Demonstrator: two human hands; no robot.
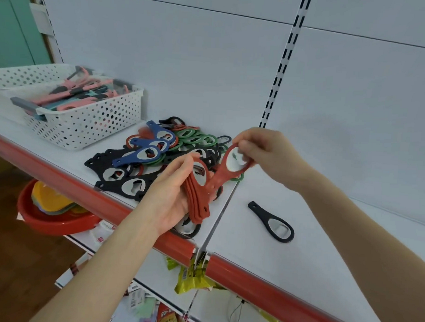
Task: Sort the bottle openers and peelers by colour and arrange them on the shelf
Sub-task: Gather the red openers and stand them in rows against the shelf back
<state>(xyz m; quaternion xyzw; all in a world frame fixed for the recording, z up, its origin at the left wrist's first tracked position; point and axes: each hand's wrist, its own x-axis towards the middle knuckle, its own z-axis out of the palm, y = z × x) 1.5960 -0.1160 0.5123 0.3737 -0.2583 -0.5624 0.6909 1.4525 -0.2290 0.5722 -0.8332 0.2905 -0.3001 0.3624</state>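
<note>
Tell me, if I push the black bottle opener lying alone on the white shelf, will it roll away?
Probably not. The black bottle opener with the oval metal head lies flat on the white shelf, so it would likely slide rather than roll. It looks thin and small, so probably light. The shelf looks smooth, so a push may send it skidding.

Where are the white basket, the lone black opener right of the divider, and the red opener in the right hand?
white basket (pixel 87 130), head view, front perforated wall.
lone black opener (pixel 276 227), head view, metal-lined ring.
red opener (pixel 235 161), head view, metal insert of its head.
</note>
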